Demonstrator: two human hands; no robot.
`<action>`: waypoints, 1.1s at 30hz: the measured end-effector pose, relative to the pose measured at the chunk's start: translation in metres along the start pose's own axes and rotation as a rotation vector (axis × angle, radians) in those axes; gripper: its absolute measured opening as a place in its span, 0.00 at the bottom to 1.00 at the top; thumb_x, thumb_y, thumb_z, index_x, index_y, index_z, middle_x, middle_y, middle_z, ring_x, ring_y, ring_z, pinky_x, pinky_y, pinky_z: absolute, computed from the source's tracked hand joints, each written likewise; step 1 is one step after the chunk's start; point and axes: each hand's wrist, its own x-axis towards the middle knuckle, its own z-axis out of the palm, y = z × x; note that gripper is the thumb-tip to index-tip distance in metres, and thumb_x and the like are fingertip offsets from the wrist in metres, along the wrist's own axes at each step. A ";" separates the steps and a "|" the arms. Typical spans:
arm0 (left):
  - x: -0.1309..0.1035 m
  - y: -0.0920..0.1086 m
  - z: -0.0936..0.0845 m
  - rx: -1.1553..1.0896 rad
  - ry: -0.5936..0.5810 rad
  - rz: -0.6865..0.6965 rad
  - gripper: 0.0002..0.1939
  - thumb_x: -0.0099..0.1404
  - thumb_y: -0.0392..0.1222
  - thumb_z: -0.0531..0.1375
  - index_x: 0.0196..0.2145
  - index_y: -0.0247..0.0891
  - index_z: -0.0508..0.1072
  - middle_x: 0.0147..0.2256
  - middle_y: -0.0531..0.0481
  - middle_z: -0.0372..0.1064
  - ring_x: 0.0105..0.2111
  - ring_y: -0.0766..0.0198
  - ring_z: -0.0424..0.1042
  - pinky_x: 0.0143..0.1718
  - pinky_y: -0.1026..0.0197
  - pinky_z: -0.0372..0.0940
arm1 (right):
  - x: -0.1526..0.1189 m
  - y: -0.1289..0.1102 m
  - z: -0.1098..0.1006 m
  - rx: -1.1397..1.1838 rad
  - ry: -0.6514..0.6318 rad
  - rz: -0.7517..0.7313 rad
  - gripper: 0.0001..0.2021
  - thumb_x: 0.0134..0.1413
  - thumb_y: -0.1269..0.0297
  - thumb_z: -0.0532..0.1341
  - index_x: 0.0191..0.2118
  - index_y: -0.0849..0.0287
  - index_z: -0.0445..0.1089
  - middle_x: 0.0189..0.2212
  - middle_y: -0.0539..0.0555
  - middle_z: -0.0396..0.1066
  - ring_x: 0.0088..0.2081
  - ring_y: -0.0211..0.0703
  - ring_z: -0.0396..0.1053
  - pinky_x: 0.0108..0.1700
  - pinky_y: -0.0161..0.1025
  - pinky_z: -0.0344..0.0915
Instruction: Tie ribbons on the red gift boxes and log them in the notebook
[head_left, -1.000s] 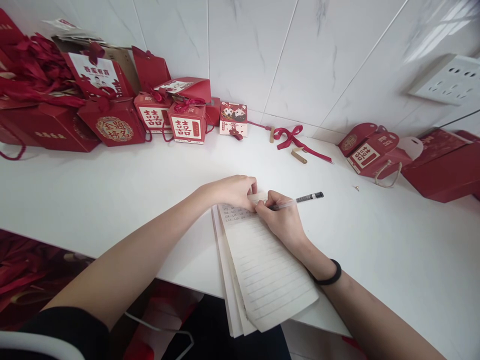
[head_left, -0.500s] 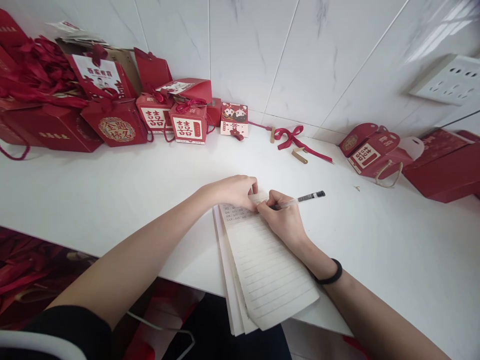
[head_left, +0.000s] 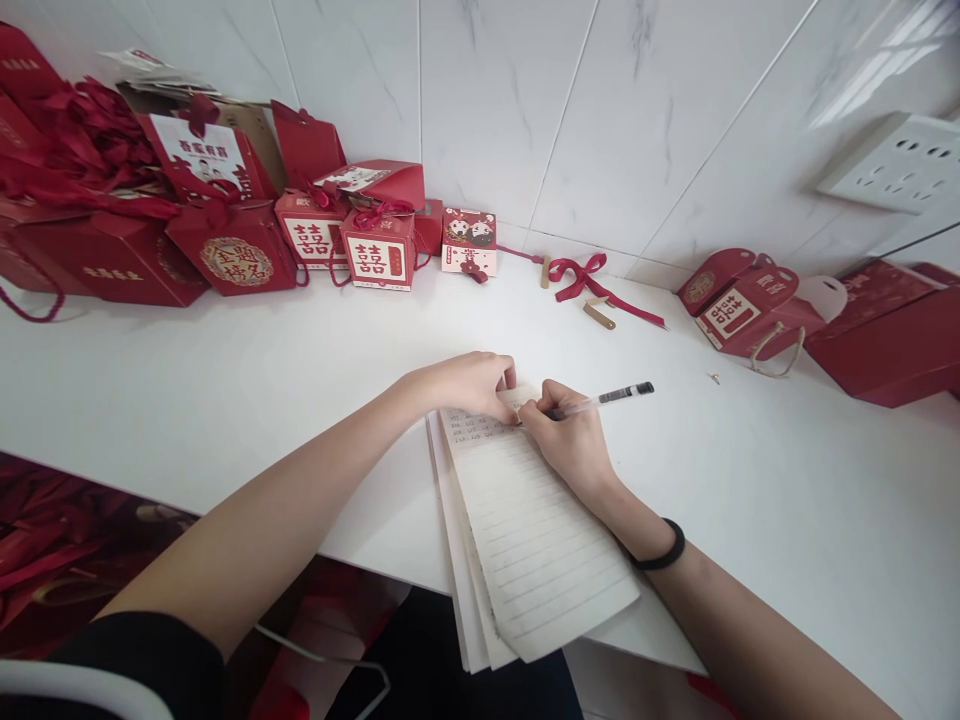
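A lined notebook (head_left: 551, 550) lies on the white table, its lower end past the front edge, with rows of small handwriting near the top. My left hand (head_left: 474, 385) rests at the notebook's top edge with its fingers curled; what they grip, if anything, is hidden. My right hand (head_left: 568, 432) is closed round a clear pen with a black cap end (head_left: 626, 393), the tip down at the written lines beside my left fingers. A black band (head_left: 664, 545) circles my right wrist.
Red gift boxes (head_left: 232, 250) with ribbons line the wall at the left. More red boxes (head_left: 739, 305) stand at the right. A red ribbon bow (head_left: 579, 275) and a small tan tag (head_left: 599, 316) lie behind my hands. A socket panel (head_left: 892, 160) is on the wall.
The pen and my right hand have shifted very slightly to the right. My left hand stays at the notebook's top.
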 end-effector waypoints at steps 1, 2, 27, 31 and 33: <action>0.000 0.000 0.000 -0.001 -0.002 -0.002 0.23 0.46 0.54 0.61 0.38 0.41 0.65 0.42 0.49 0.68 0.39 0.58 0.69 0.31 0.63 0.60 | 0.000 0.000 0.000 -0.001 -0.002 0.001 0.13 0.42 0.68 0.55 0.18 0.57 0.46 0.15 0.43 0.44 0.20 0.32 0.43 0.21 0.32 0.42; 0.000 0.000 0.000 -0.001 -0.004 -0.003 0.23 0.46 0.54 0.61 0.38 0.41 0.65 0.42 0.49 0.68 0.39 0.58 0.69 0.31 0.63 0.60 | 0.000 0.000 0.000 -0.002 -0.005 0.004 0.13 0.42 0.68 0.55 0.18 0.57 0.46 0.15 0.43 0.45 0.20 0.32 0.43 0.21 0.32 0.42; 0.000 -0.001 0.000 -0.019 -0.012 0.004 0.23 0.45 0.56 0.62 0.37 0.41 0.65 0.40 0.49 0.68 0.37 0.59 0.69 0.29 0.63 0.61 | -0.001 -0.001 0.001 0.035 -0.031 -0.014 0.13 0.41 0.69 0.54 0.18 0.57 0.46 0.15 0.43 0.46 0.20 0.31 0.43 0.21 0.33 0.42; 0.000 -0.001 0.000 -0.013 -0.006 0.004 0.24 0.45 0.56 0.62 0.37 0.41 0.65 0.39 0.49 0.68 0.36 0.59 0.69 0.29 0.62 0.61 | 0.000 -0.002 -0.003 0.129 0.027 0.041 0.14 0.41 0.69 0.55 0.18 0.57 0.46 0.14 0.43 0.45 0.19 0.31 0.43 0.21 0.33 0.42; 0.000 -0.002 0.000 -0.006 -0.007 0.008 0.24 0.45 0.57 0.62 0.37 0.40 0.65 0.39 0.49 0.67 0.36 0.59 0.69 0.29 0.62 0.61 | 0.002 -0.002 -0.006 0.222 0.086 0.083 0.13 0.42 0.68 0.55 0.19 0.57 0.46 0.14 0.42 0.46 0.19 0.31 0.43 0.21 0.33 0.43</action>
